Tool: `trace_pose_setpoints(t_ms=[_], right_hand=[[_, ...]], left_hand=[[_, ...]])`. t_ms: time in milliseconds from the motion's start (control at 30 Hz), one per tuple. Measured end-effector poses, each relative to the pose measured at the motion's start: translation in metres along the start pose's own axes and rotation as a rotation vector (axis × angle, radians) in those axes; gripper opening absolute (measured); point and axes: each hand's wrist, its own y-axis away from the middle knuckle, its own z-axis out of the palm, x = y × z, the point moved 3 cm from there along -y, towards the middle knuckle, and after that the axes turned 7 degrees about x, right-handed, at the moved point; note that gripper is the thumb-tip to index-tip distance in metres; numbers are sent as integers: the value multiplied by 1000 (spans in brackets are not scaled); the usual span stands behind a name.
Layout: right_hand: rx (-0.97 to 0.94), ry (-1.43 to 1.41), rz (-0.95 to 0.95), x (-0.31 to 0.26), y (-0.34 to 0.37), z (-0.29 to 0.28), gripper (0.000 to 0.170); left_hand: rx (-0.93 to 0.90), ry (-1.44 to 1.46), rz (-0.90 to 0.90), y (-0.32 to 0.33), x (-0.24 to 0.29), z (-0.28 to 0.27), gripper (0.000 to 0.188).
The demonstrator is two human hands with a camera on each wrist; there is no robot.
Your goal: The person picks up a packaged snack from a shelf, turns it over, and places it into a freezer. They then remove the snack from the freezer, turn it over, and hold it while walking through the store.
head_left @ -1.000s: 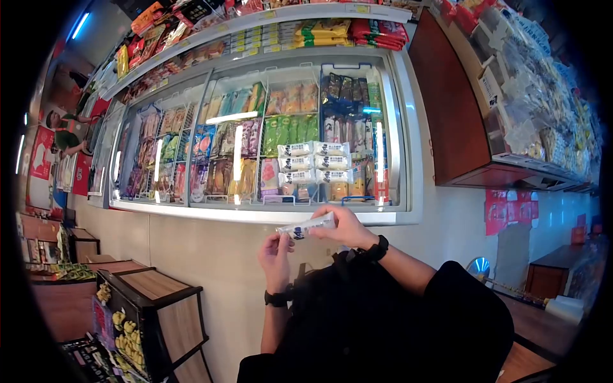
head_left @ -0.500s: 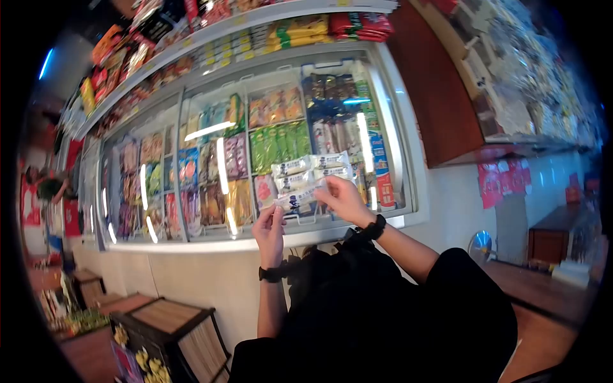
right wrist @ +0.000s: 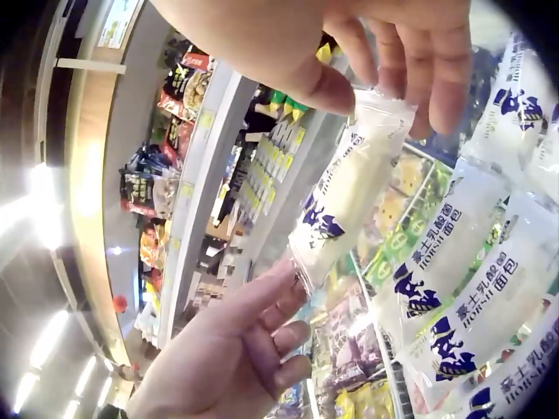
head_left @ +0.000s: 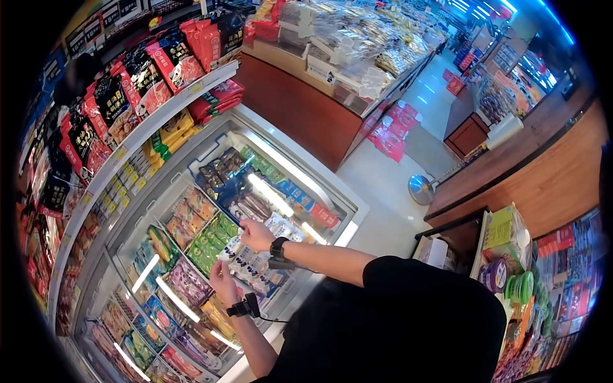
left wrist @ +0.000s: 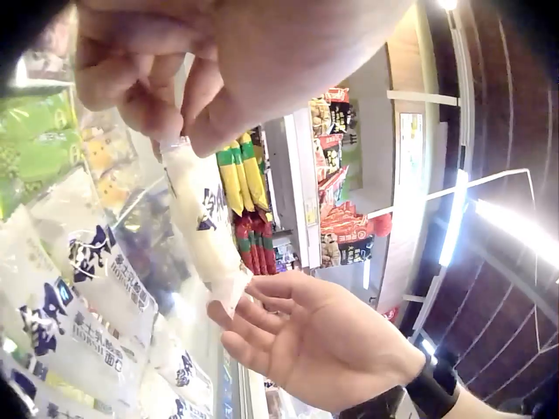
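Between both hands a white wrapped packet with dark blue print is stretched, held by its two ends. My left hand pinches one end and my right hand the other, its fingers partly bent. Below the hands, several similar white packets lie side by side on the freezer's glass top; in the head view the hands and wrists partly cover this area.
The freezer holds coloured ice-cream packs in wire compartments. Behind it runs a shelf edge with red and black bags. A brown-sided display stands beyond. At the right is a wooden counter with goods below.
The head view has turned, bringing the shelf bags and the right-hand counter into sight. Both hands, still holding the packet, have moved from the freezer's front edge to above its glass.
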Motion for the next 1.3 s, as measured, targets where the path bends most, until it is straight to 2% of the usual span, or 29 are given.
trace_pose_setpoints(t_ms=[33, 100, 133, 167, 300, 433, 533, 667, 733, 800, 867, 933, 1033, 1067, 1133, 1167, 1233, 1300], right_hand=[[-9, -31, 33, -7, 2, -5, 42], [-82, -48, 40, 31, -14, 18, 46], [-46, -105, -76, 51, -22, 31, 46], [-122, -49, -54, 49, -25, 29, 44], [-154, -56, 28, 38, -31, 31, 36], [-80, 46, -52, 27, -31, 30, 31], [-237, 135, -57, 24, -36, 29, 29], [-165, 181, -111, 21, -25, 23, 27], [-140, 169, -103, 3, -12, 4, 27], [-115, 77, -124, -11, 7, -22, 26], [-53, -5, -157, -11, 31, -53, 27], [-119, -45, -97, -16, 61, -96, 29], [-56, -75, -71, 36, 99, -138, 31], [-43, -62, -54, 51, 112, -156, 31], [22, -33, 81, 64, 146, -206, 34], [60, -45, 143, 76, 160, -228, 34], [123, -74, 265, 104, 189, -268, 35], [228, -150, 248, 133, 218, -305, 36]], left_hand=[[-43, 31, -87, -1, -3, 3, 28], [-100, 103, -261, -8, -19, -5, 33], [-83, 27, -161, -13, -30, -6, 35], [-69, -11, -183, -3, -2, -6, 38], [-59, 113, -125, -16, -30, -2, 42], [-64, 52, -171, -21, -33, 1, 46], [-72, -93, -221, -19, -32, -1, 49], [-8, -142, -123, -19, -47, -3, 53], [41, -217, -95, -5, -10, -7, 55], [-11, -232, -153, 1, 2, -14, 57], [-14, -159, -94, 16, 3, -20, 53], [-56, -180, -84, 38, 20, -14, 45], [-153, -223, -85, 67, 0, -6, 31], [-177, -241, -95, 78, -4, 5, 28], [-297, -203, -101, 124, 31, 49, 21], [-305, -170, -115, 141, 23, 67, 12], [-483, -136, -75, 188, 45, 118, 13], [-628, -177, -23, 229, 55, 166, 13]])
